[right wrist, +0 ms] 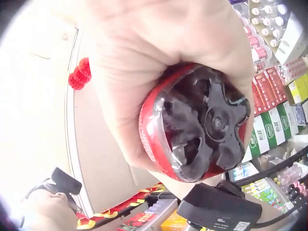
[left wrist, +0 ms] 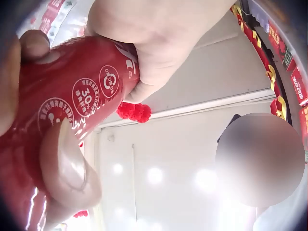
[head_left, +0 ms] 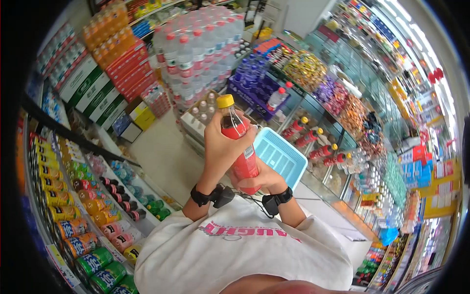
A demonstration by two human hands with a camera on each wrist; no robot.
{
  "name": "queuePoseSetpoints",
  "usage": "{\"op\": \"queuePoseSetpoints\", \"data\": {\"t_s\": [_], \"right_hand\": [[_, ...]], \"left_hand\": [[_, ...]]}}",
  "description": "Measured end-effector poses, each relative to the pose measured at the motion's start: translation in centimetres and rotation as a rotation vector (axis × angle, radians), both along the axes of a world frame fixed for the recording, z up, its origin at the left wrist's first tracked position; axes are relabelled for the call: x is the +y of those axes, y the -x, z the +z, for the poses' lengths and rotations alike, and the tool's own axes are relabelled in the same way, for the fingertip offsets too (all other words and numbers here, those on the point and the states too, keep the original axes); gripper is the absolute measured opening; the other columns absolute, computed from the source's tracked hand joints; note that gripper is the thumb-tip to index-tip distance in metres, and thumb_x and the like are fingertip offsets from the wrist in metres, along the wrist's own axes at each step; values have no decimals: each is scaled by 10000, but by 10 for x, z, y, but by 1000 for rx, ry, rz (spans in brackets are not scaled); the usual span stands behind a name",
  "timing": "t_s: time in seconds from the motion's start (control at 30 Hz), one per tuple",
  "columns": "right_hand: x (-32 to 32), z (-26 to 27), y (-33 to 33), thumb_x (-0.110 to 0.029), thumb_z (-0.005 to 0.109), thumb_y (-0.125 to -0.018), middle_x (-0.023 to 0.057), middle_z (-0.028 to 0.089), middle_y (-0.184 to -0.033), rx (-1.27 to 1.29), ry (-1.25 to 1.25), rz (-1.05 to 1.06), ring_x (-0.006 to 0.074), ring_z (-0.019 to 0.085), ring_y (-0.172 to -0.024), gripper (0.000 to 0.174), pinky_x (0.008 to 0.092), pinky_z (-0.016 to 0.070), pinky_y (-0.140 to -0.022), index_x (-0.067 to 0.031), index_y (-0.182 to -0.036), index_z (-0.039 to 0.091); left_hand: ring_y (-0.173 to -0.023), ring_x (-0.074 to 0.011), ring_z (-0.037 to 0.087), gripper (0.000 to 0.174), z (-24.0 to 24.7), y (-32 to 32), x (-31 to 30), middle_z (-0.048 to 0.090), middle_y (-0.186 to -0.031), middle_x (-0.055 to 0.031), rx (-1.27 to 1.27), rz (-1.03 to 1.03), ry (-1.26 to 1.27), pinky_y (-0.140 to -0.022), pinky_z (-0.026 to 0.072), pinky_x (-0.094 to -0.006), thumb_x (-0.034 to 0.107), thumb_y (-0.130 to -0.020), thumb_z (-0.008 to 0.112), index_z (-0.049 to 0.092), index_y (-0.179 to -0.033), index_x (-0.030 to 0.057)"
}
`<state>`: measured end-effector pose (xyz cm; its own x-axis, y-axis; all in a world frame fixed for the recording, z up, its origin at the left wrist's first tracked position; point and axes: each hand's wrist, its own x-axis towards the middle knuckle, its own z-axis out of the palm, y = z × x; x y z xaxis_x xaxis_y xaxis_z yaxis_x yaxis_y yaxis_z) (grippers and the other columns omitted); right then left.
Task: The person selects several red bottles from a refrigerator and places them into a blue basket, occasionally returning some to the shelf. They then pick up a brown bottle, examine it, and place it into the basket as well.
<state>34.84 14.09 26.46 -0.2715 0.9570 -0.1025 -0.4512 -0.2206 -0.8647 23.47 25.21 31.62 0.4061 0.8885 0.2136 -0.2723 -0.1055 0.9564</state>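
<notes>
Both hands hold one cola bottle (head_left: 243, 165) with a red label and a yellow cap (head_left: 225, 101), tilted with its cap up and away from the body. My left hand (head_left: 220, 149) wraps the upper part below the neck. Around the lower end curls my right hand (head_left: 266, 177). In the left wrist view, the left thumb (left wrist: 72, 166) presses on the red label (left wrist: 86, 82), which bears white round prints, while the right hand (left wrist: 149, 38) grips the base end. The dark, lobed bottle base (right wrist: 211, 125) faces the right wrist camera, encircled by the right hand (right wrist: 130, 82).
Behind the bottle sits a light blue plastic basket (head_left: 281, 154). Several yellow-capped cola bottles (head_left: 307, 137) stand on the glass counter to the right. A carton of bottles (head_left: 198, 115) and shrink-wrapped water bottles (head_left: 196, 54) are ahead. Drink shelves (head_left: 88, 196) line the left.
</notes>
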Motion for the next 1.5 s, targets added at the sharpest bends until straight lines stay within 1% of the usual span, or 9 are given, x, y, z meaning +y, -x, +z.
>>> {"op": "queuePoseSetpoints", "data": {"t_s": [0.53,0.7,0.8,0.83,0.93,1.27,1.33,1.43,1.5], "right_hand": [[-165,-48,-103,-128,814,-710,99,577,-802,738,-105,-102,196,562,-637,493,317,430,-594,-4,-1088,522],[-189,-61,-123,-344,816,-758,110,596,-782,998,-422,86,196,587,-608,597,280,460,-546,28,-1122,525],[-225,-47,-142,-412,781,-834,150,662,-1030,611,-131,-412,208,654,-768,670,301,533,-669,37,-1264,530],[-230,-54,-159,-462,671,-971,167,638,-1262,429,-89,-469,230,679,-1000,707,344,583,-867,54,-1414,477],[-236,-42,-166,-543,604,-1012,171,637,-1264,27,72,-830,244,698,-1072,744,327,597,-860,74,-1407,475],[-281,-85,-184,-372,758,-949,145,628,-1348,-530,61,-1163,212,627,-1231,647,389,540,-997,-23,-1441,524],[-284,-66,-179,-352,774,-935,137,662,-1299,-592,-153,-1280,221,670,-1165,624,389,546,-993,-32,-1421,549],[-282,-36,-169,-241,798,-922,132,620,-1382,-480,43,-1026,247,596,-1299,647,422,494,-1091,-28,-1459,507],[-280,-55,-177,-246,815,-905,121,615,-1393,-509,132,-953,242,595,-1298,662,423,499,-1085,-32,-1455,514]], "left_hand": [[-816,-233,701,554,15,-155,-149,694,-994,-148,89,-286,-376,-806,565,-356,175,-768,871,550,-1183,-4],[-1036,-342,729,784,3,-184,-164,679,-1172,-226,-165,-1062,205,-911,592,-439,-6,-882,715,312,-1551,64],[-1033,-312,731,717,-1,-197,-173,677,-1139,-185,-180,-989,258,-923,588,-408,25,-909,739,355,-1514,57],[-1042,-275,712,703,-3,-202,-174,665,-1152,-162,-154,-913,196,-920,583,-382,32,-899,758,377,-1489,52],[-1063,-188,664,673,-14,-217,-178,626,-1195,-112,-70,-703,-6,-911,573,-322,53,-870,810,431,-1426,38],[-1076,-186,639,773,-49,-217,-190,606,-1229,-125,345,-838,-448,-936,535,-334,23,-840,803,406,-1503,0],[-1010,-213,661,1017,-53,-217,-196,631,-1149,-144,483,-976,-513,-891,547,-317,72,-821,824,187,-1611,12],[-961,-273,697,1241,-91,-220,-203,684,-1097,-184,735,-1090,-562,-873,561,-333,104,-813,823,-105,-1633,10],[-951,-282,711,1242,-102,-220,-213,702,-1082,-186,721,-1082,-435,-865,566,-343,114,-812,825,-106,-1623,-15]]}}
